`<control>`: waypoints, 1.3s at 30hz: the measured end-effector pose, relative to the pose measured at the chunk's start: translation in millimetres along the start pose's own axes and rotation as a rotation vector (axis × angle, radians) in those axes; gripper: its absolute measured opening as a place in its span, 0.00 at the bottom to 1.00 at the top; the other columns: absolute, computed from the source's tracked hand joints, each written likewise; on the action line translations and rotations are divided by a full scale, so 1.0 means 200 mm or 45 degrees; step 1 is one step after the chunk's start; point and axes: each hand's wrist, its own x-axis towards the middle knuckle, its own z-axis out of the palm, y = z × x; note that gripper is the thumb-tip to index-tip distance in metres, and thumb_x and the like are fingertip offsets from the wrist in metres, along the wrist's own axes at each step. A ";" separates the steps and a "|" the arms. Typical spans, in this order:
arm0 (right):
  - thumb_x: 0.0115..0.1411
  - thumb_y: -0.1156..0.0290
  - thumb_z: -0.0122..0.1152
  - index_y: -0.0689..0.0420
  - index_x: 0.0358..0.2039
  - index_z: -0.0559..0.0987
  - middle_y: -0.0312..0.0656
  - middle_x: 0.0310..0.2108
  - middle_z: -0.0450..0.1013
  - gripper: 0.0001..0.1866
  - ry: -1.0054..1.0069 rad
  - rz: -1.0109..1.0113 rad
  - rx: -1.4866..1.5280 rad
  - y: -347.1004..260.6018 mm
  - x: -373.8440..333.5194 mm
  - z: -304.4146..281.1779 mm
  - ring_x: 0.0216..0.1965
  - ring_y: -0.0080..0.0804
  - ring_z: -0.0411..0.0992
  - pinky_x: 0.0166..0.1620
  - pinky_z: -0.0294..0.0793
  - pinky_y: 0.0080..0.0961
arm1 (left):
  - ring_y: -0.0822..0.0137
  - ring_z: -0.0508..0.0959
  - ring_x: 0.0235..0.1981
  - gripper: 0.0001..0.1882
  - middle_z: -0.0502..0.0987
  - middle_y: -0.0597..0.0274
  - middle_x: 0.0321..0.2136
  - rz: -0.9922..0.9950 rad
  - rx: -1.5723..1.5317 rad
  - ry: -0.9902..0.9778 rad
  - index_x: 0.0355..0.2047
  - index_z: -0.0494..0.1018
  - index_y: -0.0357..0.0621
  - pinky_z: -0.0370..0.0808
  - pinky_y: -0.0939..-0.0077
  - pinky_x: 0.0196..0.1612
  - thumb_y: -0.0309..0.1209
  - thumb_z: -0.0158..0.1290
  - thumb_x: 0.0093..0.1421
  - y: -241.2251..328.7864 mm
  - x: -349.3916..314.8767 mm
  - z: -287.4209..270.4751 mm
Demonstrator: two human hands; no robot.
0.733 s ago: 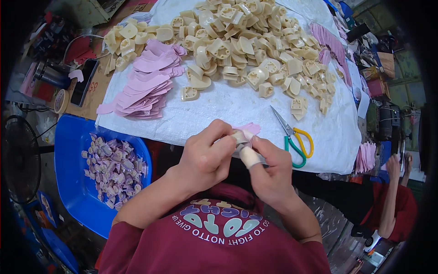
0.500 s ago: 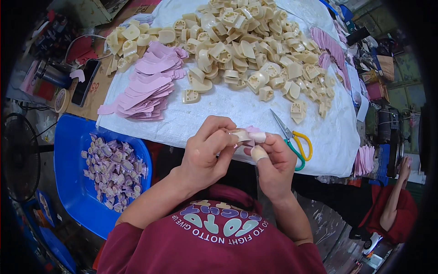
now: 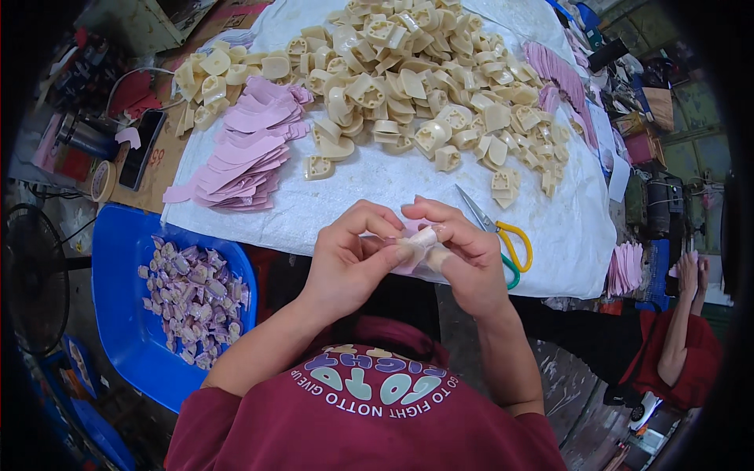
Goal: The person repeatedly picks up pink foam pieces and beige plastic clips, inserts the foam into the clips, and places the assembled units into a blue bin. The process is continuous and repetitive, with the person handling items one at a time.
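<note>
Above my lap, at the near edge of the table, my left hand (image 3: 351, 259) pinches one side of a cream plastic shoe heel with a pink cover piece (image 3: 410, 250) around it. My right hand (image 3: 473, 259) grips the other side, with whitish wraps on thumb and forefinger. Fingers hide most of the heel. A pile of bare cream shoe heels (image 3: 416, 86) covers the far part of the table. Left of it lies a fanned stack of pink cover pieces (image 3: 243, 161). Scissors (image 3: 503, 235) with yellow and green handles rest just right of my right hand.
A blue tub (image 3: 122, 314) of pink-covered heels (image 3: 196, 290) stands at lower left. Beyond it are a phone (image 3: 141, 149), a tape roll (image 3: 103, 180) and a dark fan (image 3: 35, 279). White sheeting (image 3: 314, 224) covers the table. Another person (image 3: 667, 353) works at far right.
My right fingers have lifted and spread around the heel, and more of the pink piece shows below it. The view has shifted slightly. The other person's hands have moved closer together.
</note>
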 end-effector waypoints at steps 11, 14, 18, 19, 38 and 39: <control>0.51 0.80 0.62 0.59 0.36 0.80 0.44 0.44 0.76 0.10 0.235 -0.195 -0.380 -0.01 0.01 0.11 0.56 0.45 0.66 0.56 0.64 0.39 | 0.74 0.77 0.34 0.05 0.70 0.61 0.40 -0.027 -0.015 0.064 0.32 0.70 0.37 0.77 0.81 0.37 0.16 0.54 0.57 0.03 -0.01 0.00; 0.50 0.81 0.61 0.59 0.32 0.78 0.43 0.42 0.76 0.08 0.157 -0.321 -0.640 -0.05 0.03 0.09 0.54 0.49 0.67 0.55 0.65 0.39 | 0.74 0.77 0.35 0.06 0.69 0.62 0.40 -0.018 0.090 0.057 0.31 0.69 0.38 0.77 0.81 0.37 0.15 0.53 0.57 0.05 -0.02 0.00; 0.49 0.81 0.61 0.59 0.29 0.76 0.42 0.42 0.76 0.06 0.186 -0.239 -0.408 -0.02 0.01 0.10 0.55 0.50 0.66 0.55 0.65 0.40 | 0.74 0.76 0.35 0.07 0.68 0.62 0.39 0.003 0.307 -0.047 0.30 0.68 0.38 0.77 0.81 0.36 0.14 0.52 0.56 0.06 -0.01 -0.02; 0.49 0.80 0.61 0.59 0.29 0.76 0.42 0.42 0.76 0.06 0.178 -0.205 -0.432 -0.02 0.01 0.10 0.54 0.50 0.66 0.55 0.65 0.41 | 0.74 0.76 0.36 0.07 0.67 0.62 0.39 -0.002 0.375 -0.081 0.30 0.68 0.38 0.77 0.81 0.36 0.14 0.52 0.55 0.07 0.01 -0.04; 0.62 0.78 0.53 0.60 0.62 0.64 0.42 0.62 0.61 0.27 0.226 0.369 0.673 -0.05 0.02 0.25 0.30 0.12 0.66 0.26 0.64 0.12 | 0.62 0.77 0.35 0.26 0.74 0.56 0.41 -0.603 -0.658 0.191 0.64 0.54 0.47 0.78 0.65 0.39 0.42 0.35 0.69 0.20 -0.03 0.07; 0.62 0.80 0.52 0.61 0.61 0.65 0.42 0.60 0.62 0.26 0.177 0.399 0.704 -0.04 0.01 0.27 0.26 0.10 0.64 0.23 0.61 0.09 | 0.63 0.77 0.35 0.26 0.74 0.58 0.41 -0.553 -0.625 0.213 0.64 0.54 0.48 0.77 0.67 0.37 0.43 0.35 0.69 0.20 -0.04 0.08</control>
